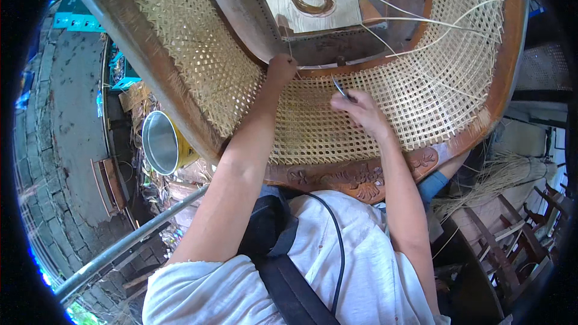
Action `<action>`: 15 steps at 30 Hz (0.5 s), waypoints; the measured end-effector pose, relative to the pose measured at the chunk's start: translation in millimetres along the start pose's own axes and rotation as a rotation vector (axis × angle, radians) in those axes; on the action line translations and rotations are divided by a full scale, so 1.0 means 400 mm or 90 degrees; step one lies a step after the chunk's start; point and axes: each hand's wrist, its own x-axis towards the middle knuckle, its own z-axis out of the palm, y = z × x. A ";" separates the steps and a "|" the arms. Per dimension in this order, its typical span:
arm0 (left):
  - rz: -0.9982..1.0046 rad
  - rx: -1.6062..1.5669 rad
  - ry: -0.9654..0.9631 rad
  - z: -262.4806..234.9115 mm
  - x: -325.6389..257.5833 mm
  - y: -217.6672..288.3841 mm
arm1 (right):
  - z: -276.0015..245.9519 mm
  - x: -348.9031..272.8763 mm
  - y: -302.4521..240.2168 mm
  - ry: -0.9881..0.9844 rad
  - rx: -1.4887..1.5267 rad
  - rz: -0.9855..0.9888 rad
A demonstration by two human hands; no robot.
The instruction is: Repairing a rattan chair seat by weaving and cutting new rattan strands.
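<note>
Your left hand [282, 70] is at the inner edge of the curved wooden chair frame [113, 17], where the left panel of woven cane bends into the middle one. Its fingers are bunched, and you cannot tell from this view whether they pinch a strand. Your right hand [363, 111] is curled closed around a slim, curved metal tool [341, 89], its tip pointing up toward that same inner edge, over the cane webbing [337, 138]. The webbing fills the frame from its left arm, across the middle, to its right side; the carved rail [334, 182] along the near edge faces your body. Loose cane strands [445, 23] cross the right part of the webbing and reach past the inner edge. Beyond that edge, a coil of cane [313, 0] lies on a pale board [278, 1]. A yellow bucket [180, 146] stands outside the frame's left edge.
</note>
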 end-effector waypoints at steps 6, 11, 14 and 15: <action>0.004 -0.122 0.036 0.006 0.012 -0.007 | 0.062 0.094 0.021 0.130 -0.078 -0.168; -0.082 -0.041 -0.016 -0.019 -0.003 0.012 | -0.071 -0.077 0.078 0.058 -0.258 0.112; -0.017 0.108 -0.093 -0.013 0.014 0.015 | -0.198 -0.273 0.094 0.133 -0.181 0.209; -0.012 0.099 -0.099 -0.002 0.015 0.006 | -0.187 -0.292 0.111 0.140 -0.186 0.216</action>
